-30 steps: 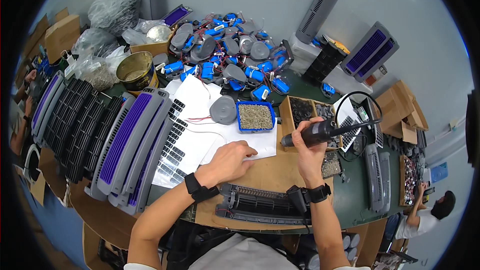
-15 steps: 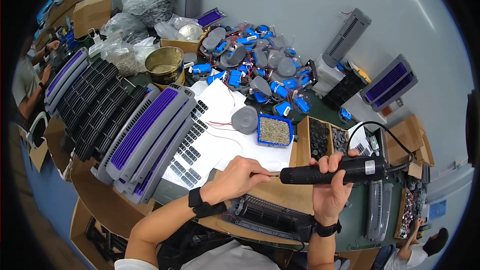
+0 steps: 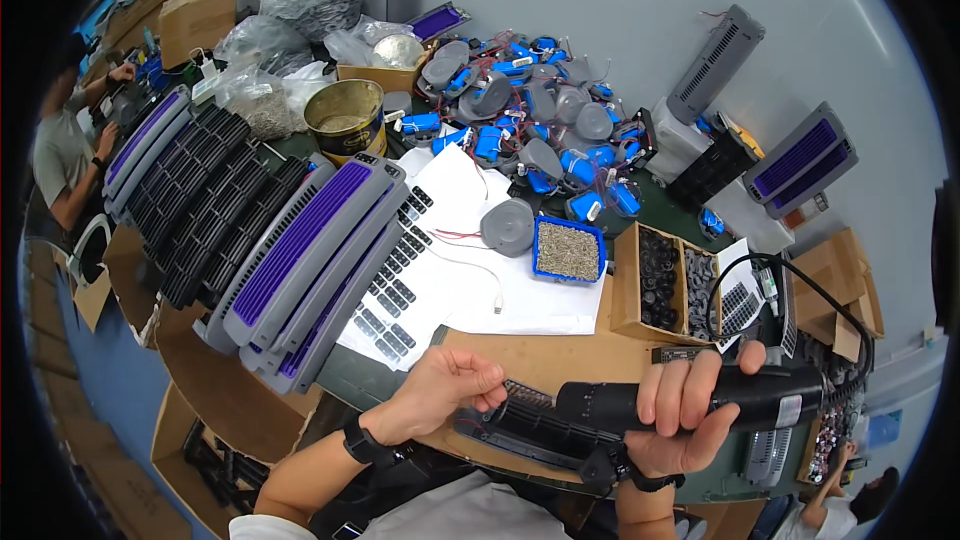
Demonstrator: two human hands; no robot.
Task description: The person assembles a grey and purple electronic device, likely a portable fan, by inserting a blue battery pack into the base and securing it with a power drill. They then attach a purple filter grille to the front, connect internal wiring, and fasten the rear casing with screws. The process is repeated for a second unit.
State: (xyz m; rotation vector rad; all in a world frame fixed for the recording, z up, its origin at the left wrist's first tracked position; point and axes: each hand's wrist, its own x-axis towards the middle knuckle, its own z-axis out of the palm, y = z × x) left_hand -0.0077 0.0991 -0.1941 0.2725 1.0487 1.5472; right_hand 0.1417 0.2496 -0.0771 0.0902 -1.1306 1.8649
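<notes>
My right hand [image 3: 690,410] is wrapped round a black corded electric screwdriver [image 3: 740,398], held level with its nose pointing left. My left hand [image 3: 455,385] hovers just left of that nose, thumb and fingers pinched together. Whatever they hold, if anything, is too small to make out. Below both hands a long black slotted housing [image 3: 530,435] lies on brown cardboard [image 3: 540,350], partly hidden by the screwdriver. A blue tray [image 3: 568,250] of small metal screws sits beyond, beside a round grey cover [image 3: 507,228] with wires.
Grey housings with purple grilles [image 3: 300,250] stand stacked at left. Blue-wrapped battery packs and grey covers [image 3: 540,130] are heaped at the back. A wooden box [image 3: 625,285] of black parts stands right, near the looping screwdriver cord [image 3: 790,265]. Co-workers sit at both sides.
My left hand has drawn away from the screwdriver's tip, down and left. The screwdriver has moved lower and nearer the black housing. The whole view has shifted slightly.
</notes>
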